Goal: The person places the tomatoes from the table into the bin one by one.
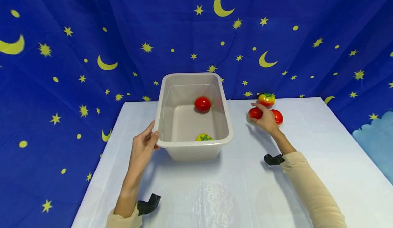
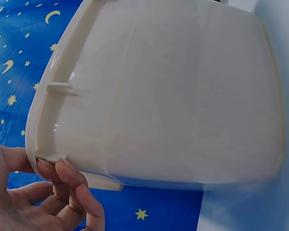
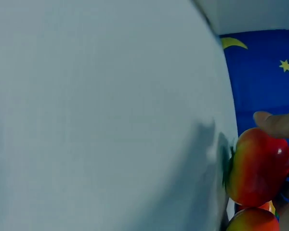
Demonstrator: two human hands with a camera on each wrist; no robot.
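Pinching rim of beige bin (image 1: 187,145) at 8 o'clock with left hand (image 1: 144,144) — thumb over, fingers under. Inside: glossy red fruit (image 1: 202,104) at 1 o'clock, then yellow fruit (image 1: 203,137) at 5 o'clock, partly hidden by near wall. At bin's 3 o'clock, on white table (image 1: 245,194): gripping dark red fruit (image 1: 254,113) with right hand (image 1: 266,120) — yellow-red fruit (image 1: 266,100) at 1 o'clock, bright red fruit (image 1: 278,118) at 3.

The tub (image 1: 193,153) is smooth plastic. In it, near one o'clock, the red fruit (image 1: 202,104) is shiny. At twelve, the blue cloth (image 1: 172,23) looks dull. Near six, the tabletop (image 1: 245,194) shines.
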